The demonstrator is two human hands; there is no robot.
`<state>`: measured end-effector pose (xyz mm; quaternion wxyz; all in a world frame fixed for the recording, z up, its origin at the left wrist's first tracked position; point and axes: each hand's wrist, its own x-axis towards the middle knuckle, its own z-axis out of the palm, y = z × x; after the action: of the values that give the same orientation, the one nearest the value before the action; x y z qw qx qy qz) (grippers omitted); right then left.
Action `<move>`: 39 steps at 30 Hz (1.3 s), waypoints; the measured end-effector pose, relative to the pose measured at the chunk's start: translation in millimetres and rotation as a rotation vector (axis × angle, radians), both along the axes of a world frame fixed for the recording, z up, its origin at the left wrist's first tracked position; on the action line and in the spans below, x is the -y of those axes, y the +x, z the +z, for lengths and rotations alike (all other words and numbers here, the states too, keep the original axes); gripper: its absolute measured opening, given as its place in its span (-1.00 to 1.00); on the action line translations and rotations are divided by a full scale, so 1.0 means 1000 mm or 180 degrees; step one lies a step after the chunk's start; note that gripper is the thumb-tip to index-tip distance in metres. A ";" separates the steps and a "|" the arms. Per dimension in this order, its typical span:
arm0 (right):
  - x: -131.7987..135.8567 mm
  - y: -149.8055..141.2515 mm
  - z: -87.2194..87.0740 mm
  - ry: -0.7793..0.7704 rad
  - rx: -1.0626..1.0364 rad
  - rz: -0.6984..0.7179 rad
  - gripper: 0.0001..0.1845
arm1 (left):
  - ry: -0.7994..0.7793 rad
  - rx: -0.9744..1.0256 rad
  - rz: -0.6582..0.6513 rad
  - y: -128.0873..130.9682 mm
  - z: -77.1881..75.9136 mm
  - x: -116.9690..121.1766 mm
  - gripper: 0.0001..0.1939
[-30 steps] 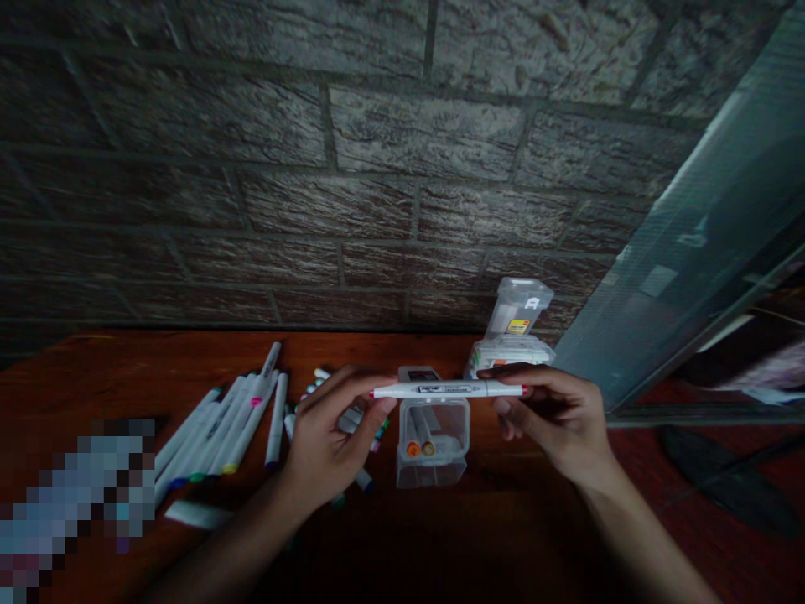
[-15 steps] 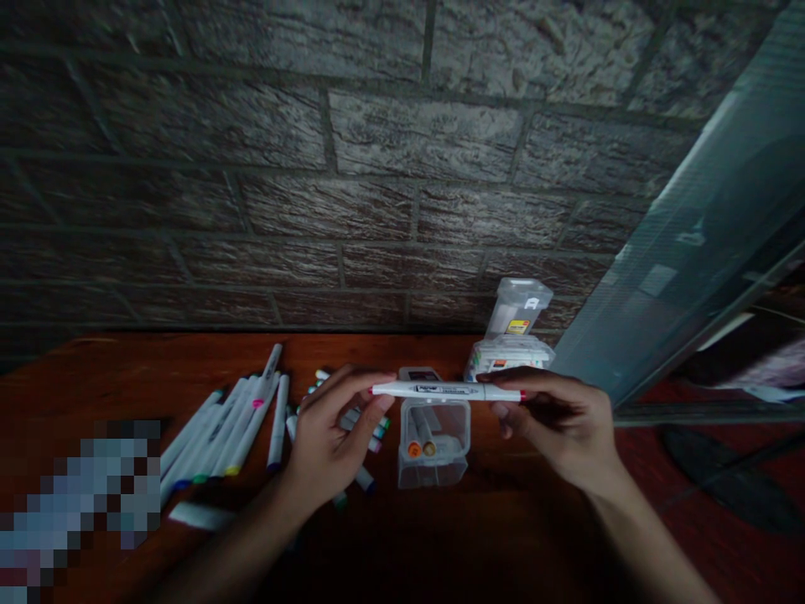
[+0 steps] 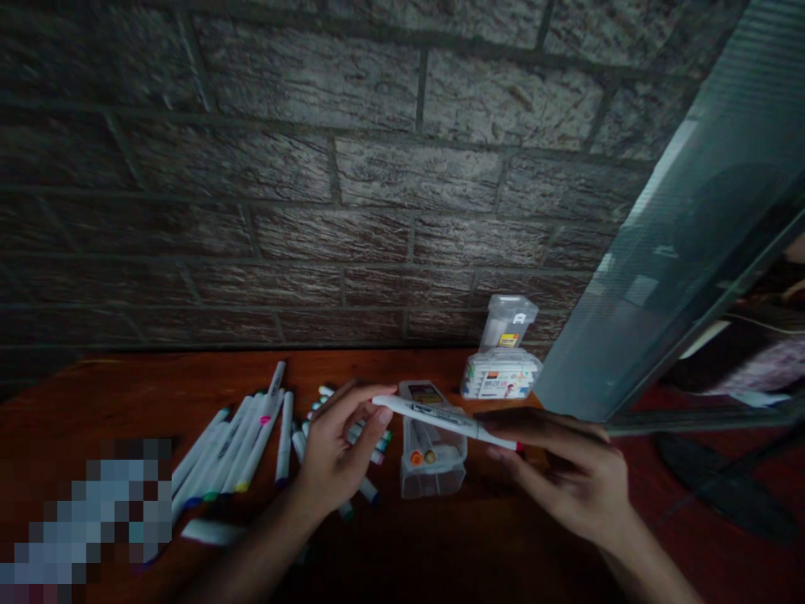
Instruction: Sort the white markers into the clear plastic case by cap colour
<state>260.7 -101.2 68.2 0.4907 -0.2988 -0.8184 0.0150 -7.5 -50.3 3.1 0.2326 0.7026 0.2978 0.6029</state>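
A white marker (image 3: 440,417) with a red tip at its right end is held up between my two hands, slanting down to the right. My left hand (image 3: 343,453) pinches its left end between thumb and fingers. At the other end, my right hand (image 3: 569,474) has its fingers above and its thumb below the marker, closed on it. Beneath the marker, a clear plastic case (image 3: 433,481) stands on the table with an orange-ended marker (image 3: 416,456) and a brown-ended marker (image 3: 430,455) inside. Several loose markers (image 3: 371,489) lie partly hidden behind my left hand.
Many white markers (image 3: 242,445) lie in a group on the wooden table (image 3: 144,373) at the left. A marker box with a printed label (image 3: 501,383) and a tall clear container (image 3: 506,323) stand at the back right, near the brick wall (image 3: 377,226).
The marker has tilted from level, its right end dropping with my right hand. My left hand keeps its pinch. The camera view has shifted slightly, revealing more of the back-right marker box.
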 end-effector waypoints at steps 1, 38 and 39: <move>0.004 0.000 0.001 0.0033 0.0012 -0.0029 -0.76 | 0.0004 -0.0015 -0.0027 0.000 0.000 0.001 -0.75; 0.039 -0.025 -0.021 -0.0247 0.1059 -0.0995 -0.75 | -0.0194 -0.1078 0.0098 0.001 -0.005 -0.010 -0.79; 0.037 -0.026 -0.024 -0.0309 0.1103 -0.0974 -0.74 | -0.0214 -0.1087 0.0100 0.000 -0.005 -0.010 -0.79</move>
<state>234.6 -138.4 44.3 0.3245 -0.4406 -0.8339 -0.0717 -7.0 -40.7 -2.0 0.1924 0.7819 0.3639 0.4681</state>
